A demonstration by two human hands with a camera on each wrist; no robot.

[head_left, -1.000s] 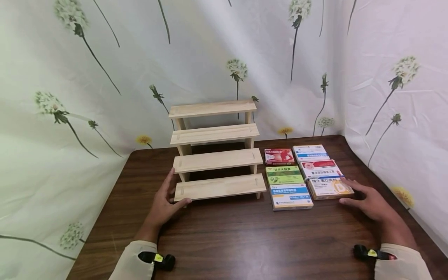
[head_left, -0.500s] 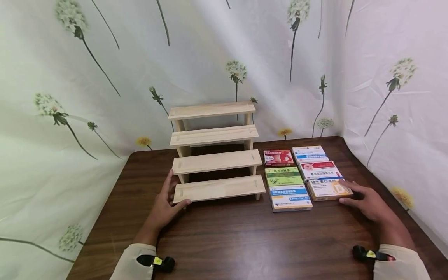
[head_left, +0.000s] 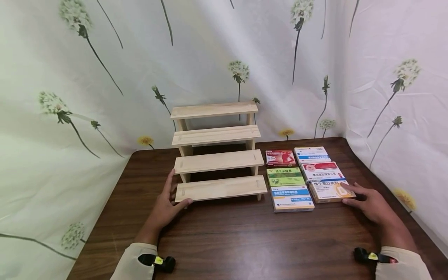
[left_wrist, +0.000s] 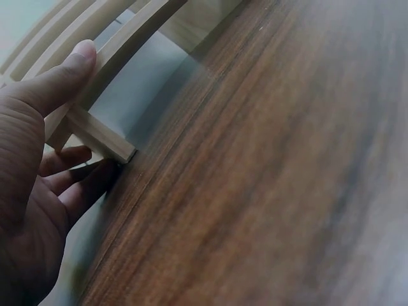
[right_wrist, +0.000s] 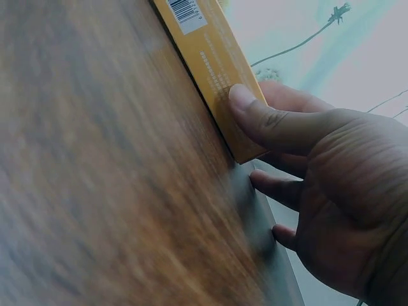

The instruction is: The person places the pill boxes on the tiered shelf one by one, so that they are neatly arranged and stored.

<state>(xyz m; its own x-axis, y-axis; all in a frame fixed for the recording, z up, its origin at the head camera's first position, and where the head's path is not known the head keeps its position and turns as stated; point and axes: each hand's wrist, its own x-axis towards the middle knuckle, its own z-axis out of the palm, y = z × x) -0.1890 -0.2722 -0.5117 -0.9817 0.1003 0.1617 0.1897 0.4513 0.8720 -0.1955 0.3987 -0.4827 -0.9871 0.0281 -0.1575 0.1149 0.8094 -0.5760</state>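
My left hand holds the left end of the lowest step of a pale wooden stepped display stand. In the left wrist view, the thumb lies on the step's front edge and the other fingers curl beside its leg. My right hand pinches the near right corner of a white and orange medicine box. The right wrist view shows the thumb against the box's orange side, with the index finger behind it. That box lies flat on the table. Its far faces are hidden in the wrist view.
Several other medicine boxes lie flat in two columns right of the stand, among them a red box, a green box and a blue and white box. A flower-print cloth hangs behind the dark wooden table.
The whole view shifts slightly as the head moves. Both hands keep their places on the stand and the medicine box.
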